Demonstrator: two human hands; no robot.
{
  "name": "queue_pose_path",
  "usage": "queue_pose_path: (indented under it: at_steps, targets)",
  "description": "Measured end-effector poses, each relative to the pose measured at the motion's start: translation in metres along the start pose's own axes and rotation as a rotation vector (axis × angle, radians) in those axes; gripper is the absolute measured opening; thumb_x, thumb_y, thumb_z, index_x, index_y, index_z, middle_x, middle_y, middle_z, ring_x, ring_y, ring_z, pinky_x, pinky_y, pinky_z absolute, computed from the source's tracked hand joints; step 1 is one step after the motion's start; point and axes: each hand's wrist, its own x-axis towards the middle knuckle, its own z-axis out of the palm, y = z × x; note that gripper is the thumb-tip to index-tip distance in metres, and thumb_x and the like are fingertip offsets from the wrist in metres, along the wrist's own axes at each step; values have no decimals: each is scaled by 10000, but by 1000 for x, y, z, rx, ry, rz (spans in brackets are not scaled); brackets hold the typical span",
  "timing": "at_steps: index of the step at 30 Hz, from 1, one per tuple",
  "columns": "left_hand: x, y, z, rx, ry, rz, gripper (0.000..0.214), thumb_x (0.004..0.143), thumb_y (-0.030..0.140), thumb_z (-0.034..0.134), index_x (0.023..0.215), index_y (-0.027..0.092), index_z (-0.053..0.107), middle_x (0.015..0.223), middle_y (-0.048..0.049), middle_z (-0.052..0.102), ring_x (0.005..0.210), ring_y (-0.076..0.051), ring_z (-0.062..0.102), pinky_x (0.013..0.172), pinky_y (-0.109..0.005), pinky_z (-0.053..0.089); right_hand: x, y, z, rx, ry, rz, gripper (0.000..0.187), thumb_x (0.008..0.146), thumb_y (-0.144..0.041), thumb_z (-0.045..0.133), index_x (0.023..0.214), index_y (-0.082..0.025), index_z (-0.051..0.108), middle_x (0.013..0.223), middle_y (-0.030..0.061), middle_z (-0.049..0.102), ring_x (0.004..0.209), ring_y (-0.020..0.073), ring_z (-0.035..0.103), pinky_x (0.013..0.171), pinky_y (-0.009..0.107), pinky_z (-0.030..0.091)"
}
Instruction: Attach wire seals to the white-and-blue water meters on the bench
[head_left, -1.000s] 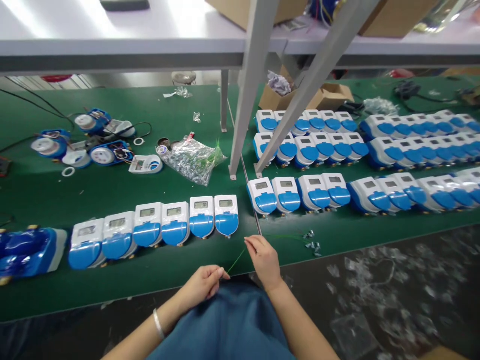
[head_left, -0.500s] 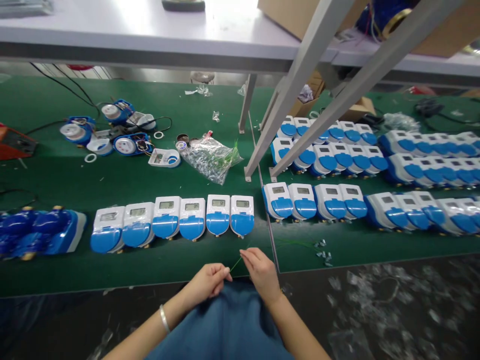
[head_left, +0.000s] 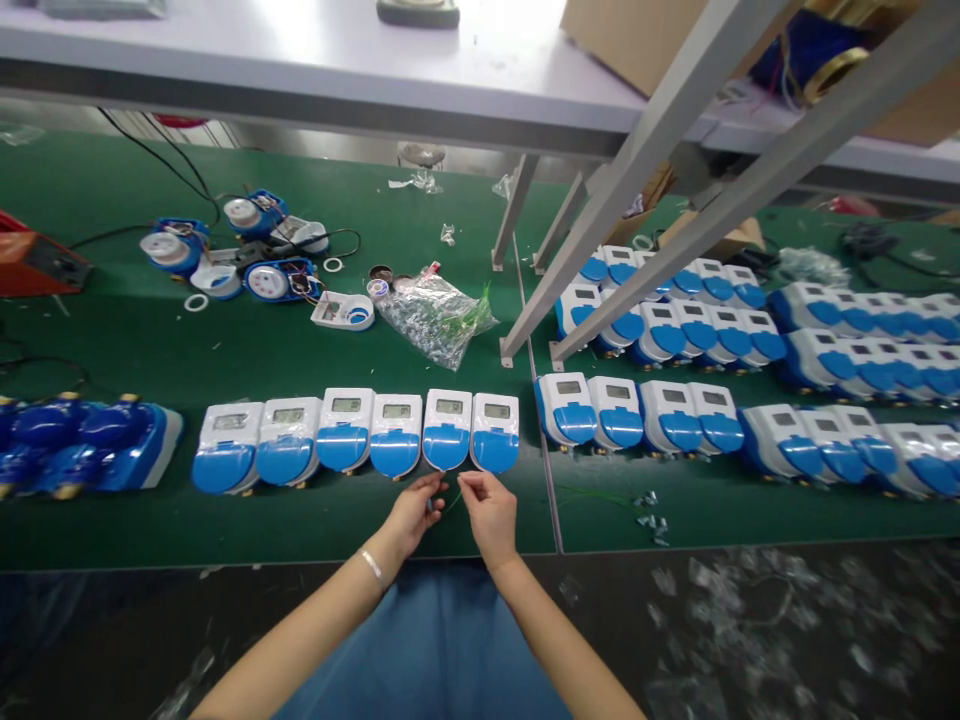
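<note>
My left hand [head_left: 412,518] is closed in a pinch just below a blue-and-white meter [head_left: 448,430] with a small display. My right hand [head_left: 490,515] pinches a thin green wire [head_left: 454,500], which runs across to my left fingers. A small greyish piece seems to show by the left fingers, too small to name. The fingertips of both hands are close to the meter's lower edge; whether the wire passes through it I cannot tell. Another meter [head_left: 495,432] stands right beside it, above my right hand.
More meters [head_left: 296,440] line up to the left and right. Green wires with silvery tags [head_left: 651,520] lie right of the table seam. Behind are a plastic bag of small parts [head_left: 435,325], opened meters [head_left: 274,282] and slanted metal posts [head_left: 622,190] under a shelf [head_left: 300,75].
Both hands have moved forward from the table's front edge to the lower edge of the meters, carrying the green wire. The view has shifted slightly.
</note>
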Motion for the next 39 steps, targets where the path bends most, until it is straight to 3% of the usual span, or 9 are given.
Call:
queue_pose_path:
  at_steps: [6, 14, 20, 28, 39]
  targets:
    - [8, 1, 1, -66, -11, 1, 141, 805, 42, 493, 889, 98, 592, 768, -52, 605, 441, -31, 457, 359, -127, 300, 1, 3, -1, -189, -66, -255, 121, 840, -170, 525, 856, -198, 642, 930, 48, 686, 844, 165, 646, 790, 291, 521]
    - [11, 0, -1, -92, -34, -1, 107, 783, 58, 538, 857, 93, 608, 765, -60, 604, 447, -32, 449, 350, -125, 272, -1, -2, -10, -285, -75, -434, 150, 844, -115, 513, 864, -190, 641, 928, 56, 688, 875, 158, 645, 797, 275, 519]
    - [11, 0, -2, -93, -39, -2, 116, 778, 50, 534, 857, 92, 608, 765, -56, 601, 444, -28, 440, 355, -124, 259, -4, 1, -13, -323, -126, -468, 165, 863, -133, 498, 874, -197, 649, 939, 58, 690, 910, 159, 641, 819, 276, 515]
    - [11, 1, -1, -86, -46, 6, 86, 759, 70, 562, 828, 93, 608, 743, -57, 607, 453, -34, 450, 363, -128, 262, -6, -1, -13, -359, -228, -387, 236, 902, -210, 435, 903, -226, 670, 974, 64, 688, 944, 175, 633, 842, 314, 514]
    - [13, -1, 1, -31, 12, 20, 116, 743, 57, 565, 847, 103, 589, 744, -36, 604, 436, -29, 434, 369, -135, 265, -13, 3, -8, -435, -260, -508, 218, 885, -166, 448, 826, -207, 654, 918, 79, 690, 881, 174, 644, 774, 286, 516]
